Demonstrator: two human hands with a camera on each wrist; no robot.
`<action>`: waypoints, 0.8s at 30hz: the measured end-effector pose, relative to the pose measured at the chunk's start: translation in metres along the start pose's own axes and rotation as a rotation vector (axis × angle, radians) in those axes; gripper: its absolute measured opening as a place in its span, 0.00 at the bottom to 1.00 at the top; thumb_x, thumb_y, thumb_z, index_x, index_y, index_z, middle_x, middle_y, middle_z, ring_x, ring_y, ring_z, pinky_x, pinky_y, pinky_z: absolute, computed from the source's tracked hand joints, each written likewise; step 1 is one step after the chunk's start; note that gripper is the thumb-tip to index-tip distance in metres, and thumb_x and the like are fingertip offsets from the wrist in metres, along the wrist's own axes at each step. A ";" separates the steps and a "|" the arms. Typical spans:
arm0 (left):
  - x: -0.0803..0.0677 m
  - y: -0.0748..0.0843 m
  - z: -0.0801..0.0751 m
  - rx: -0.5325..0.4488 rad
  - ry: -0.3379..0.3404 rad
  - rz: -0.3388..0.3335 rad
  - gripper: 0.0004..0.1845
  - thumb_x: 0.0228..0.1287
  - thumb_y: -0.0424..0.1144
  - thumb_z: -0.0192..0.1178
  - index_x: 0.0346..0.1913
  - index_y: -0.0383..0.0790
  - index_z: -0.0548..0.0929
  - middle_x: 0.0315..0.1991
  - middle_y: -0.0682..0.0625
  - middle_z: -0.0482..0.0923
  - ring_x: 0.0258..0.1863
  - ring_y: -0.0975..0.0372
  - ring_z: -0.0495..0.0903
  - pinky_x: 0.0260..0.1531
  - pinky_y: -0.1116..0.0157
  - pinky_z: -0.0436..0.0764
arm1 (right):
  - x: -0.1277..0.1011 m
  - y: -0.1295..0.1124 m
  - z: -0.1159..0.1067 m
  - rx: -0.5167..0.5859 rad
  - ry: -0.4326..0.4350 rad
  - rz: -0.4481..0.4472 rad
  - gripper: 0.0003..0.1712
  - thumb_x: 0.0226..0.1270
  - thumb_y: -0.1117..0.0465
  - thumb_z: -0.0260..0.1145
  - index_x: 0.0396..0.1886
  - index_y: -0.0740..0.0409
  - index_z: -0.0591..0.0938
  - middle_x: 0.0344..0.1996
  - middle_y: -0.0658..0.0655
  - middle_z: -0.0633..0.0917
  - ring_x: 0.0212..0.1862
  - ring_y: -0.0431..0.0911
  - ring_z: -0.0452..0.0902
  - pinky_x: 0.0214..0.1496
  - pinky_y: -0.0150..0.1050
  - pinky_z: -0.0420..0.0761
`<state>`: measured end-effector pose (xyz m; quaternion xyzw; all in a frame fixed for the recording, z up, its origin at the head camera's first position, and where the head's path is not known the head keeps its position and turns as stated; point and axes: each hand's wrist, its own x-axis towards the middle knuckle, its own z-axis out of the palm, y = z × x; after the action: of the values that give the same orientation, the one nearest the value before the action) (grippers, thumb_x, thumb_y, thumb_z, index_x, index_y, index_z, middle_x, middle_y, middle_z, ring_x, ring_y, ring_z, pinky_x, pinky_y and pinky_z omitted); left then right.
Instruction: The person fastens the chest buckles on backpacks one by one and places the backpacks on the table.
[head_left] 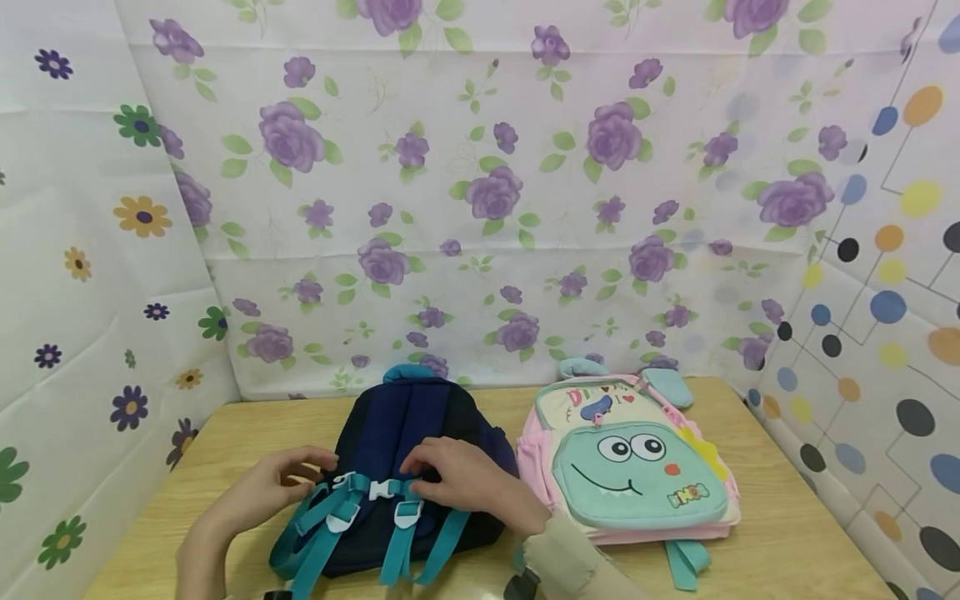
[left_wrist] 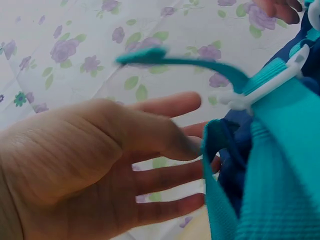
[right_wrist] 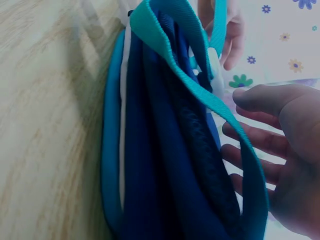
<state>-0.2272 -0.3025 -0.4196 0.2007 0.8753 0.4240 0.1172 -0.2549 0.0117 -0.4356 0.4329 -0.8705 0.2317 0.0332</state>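
Around a navy backpack [head_left: 386, 433], left hand [head_left: 258, 487], right hand [head_left: 461, 471], fingers [left_wrist: 172, 177] parted, empty, pale piping [right_wrist: 123, 125] (right wrist view only)

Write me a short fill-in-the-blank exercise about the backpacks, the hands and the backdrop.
1. Between the left hand and right hand, the navy backpack's strap buckle is colored ____.
2. In the head view, the cartoon-face backpack lies to the navy one's ____.
3. Its cartoon face shows ____ eyes.
4. The roses on the back cloth are ____.

Missing words: white; right; two; purple.
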 end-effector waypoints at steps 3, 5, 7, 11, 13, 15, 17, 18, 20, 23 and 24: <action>-0.003 -0.002 0.000 -0.032 -0.055 -0.002 0.21 0.63 0.31 0.57 0.60 0.39 0.73 0.56 0.39 0.73 0.54 0.45 0.73 0.43 0.66 0.78 | 0.001 -0.001 0.002 0.016 -0.019 -0.001 0.13 0.65 0.52 0.62 0.49 0.44 0.81 0.40 0.42 0.80 0.43 0.35 0.76 0.45 0.24 0.73; -0.003 -0.002 0.001 -0.033 -0.070 -0.008 0.22 0.63 0.35 0.59 0.60 0.40 0.73 0.58 0.39 0.72 0.55 0.44 0.72 0.44 0.65 0.77 | 0.001 -0.001 0.004 0.016 -0.030 0.000 0.14 0.65 0.51 0.62 0.49 0.44 0.81 0.41 0.42 0.80 0.44 0.36 0.76 0.46 0.25 0.73; -0.003 -0.001 0.002 -0.024 -0.060 -0.031 0.23 0.61 0.40 0.62 0.59 0.42 0.74 0.58 0.40 0.73 0.55 0.46 0.71 0.44 0.65 0.77 | 0.001 0.000 0.006 0.007 -0.034 -0.003 0.14 0.65 0.50 0.62 0.49 0.44 0.81 0.42 0.41 0.80 0.45 0.37 0.75 0.46 0.26 0.73; 0.001 0.000 0.007 0.013 -0.018 -0.043 0.21 0.59 0.42 0.64 0.56 0.44 0.77 0.55 0.44 0.75 0.51 0.51 0.73 0.42 0.66 0.77 | 0.002 0.002 0.010 -0.023 -0.025 -0.008 0.15 0.64 0.47 0.62 0.49 0.42 0.81 0.43 0.41 0.80 0.44 0.36 0.73 0.47 0.28 0.72; 0.004 -0.001 0.010 0.034 -0.005 -0.042 0.20 0.59 0.42 0.64 0.55 0.46 0.78 0.54 0.46 0.76 0.48 0.54 0.73 0.41 0.65 0.77 | 0.002 0.003 0.012 -0.031 -0.018 -0.011 0.16 0.63 0.46 0.63 0.49 0.42 0.82 0.42 0.40 0.80 0.43 0.36 0.73 0.47 0.29 0.72; 0.007 0.000 0.012 0.049 0.006 -0.052 0.20 0.58 0.44 0.65 0.54 0.49 0.79 0.52 0.49 0.77 0.46 0.56 0.74 0.40 0.65 0.77 | 0.003 0.004 0.014 -0.030 -0.014 -0.011 0.16 0.63 0.45 0.63 0.48 0.41 0.82 0.42 0.40 0.80 0.42 0.35 0.72 0.47 0.29 0.71; 0.009 0.000 0.013 0.061 0.015 -0.053 0.19 0.56 0.46 0.66 0.53 0.51 0.80 0.51 0.51 0.78 0.44 0.58 0.73 0.39 0.65 0.76 | 0.004 0.005 0.016 -0.028 -0.011 -0.013 0.16 0.63 0.45 0.63 0.48 0.40 0.82 0.41 0.40 0.80 0.41 0.35 0.71 0.46 0.29 0.70; 0.010 0.001 0.013 0.071 0.020 -0.049 0.19 0.56 0.46 0.66 0.52 0.52 0.80 0.50 0.52 0.78 0.43 0.58 0.73 0.39 0.66 0.76 | 0.005 0.004 0.017 -0.028 -0.012 -0.013 0.15 0.63 0.45 0.63 0.48 0.40 0.82 0.41 0.40 0.80 0.41 0.35 0.71 0.46 0.29 0.70; 0.011 0.002 0.014 0.082 0.030 -0.045 0.19 0.55 0.47 0.67 0.51 0.53 0.80 0.48 0.52 0.78 0.42 0.59 0.73 0.38 0.66 0.76 | 0.006 0.003 0.018 -0.027 -0.016 -0.012 0.15 0.62 0.45 0.63 0.48 0.40 0.82 0.40 0.40 0.80 0.41 0.35 0.70 0.45 0.30 0.70; 0.011 0.003 0.014 0.103 0.030 -0.027 0.19 0.55 0.48 0.67 0.51 0.54 0.81 0.47 0.52 0.78 0.40 0.60 0.72 0.37 0.66 0.75 | 0.009 0.001 0.019 -0.031 -0.032 -0.008 0.15 0.62 0.45 0.64 0.48 0.39 0.82 0.39 0.40 0.80 0.40 0.34 0.70 0.44 0.29 0.69; 0.010 0.003 0.014 0.108 0.026 -0.023 0.19 0.55 0.48 0.66 0.51 0.54 0.81 0.46 0.52 0.78 0.40 0.60 0.72 0.37 0.66 0.75 | 0.010 0.001 0.020 -0.036 -0.038 -0.003 0.15 0.62 0.45 0.64 0.48 0.39 0.82 0.39 0.39 0.80 0.40 0.34 0.69 0.44 0.29 0.69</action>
<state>-0.2306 -0.2868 -0.4261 0.1911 0.9005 0.3775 0.0999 -0.2586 -0.0036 -0.4511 0.4379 -0.8744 0.2076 0.0245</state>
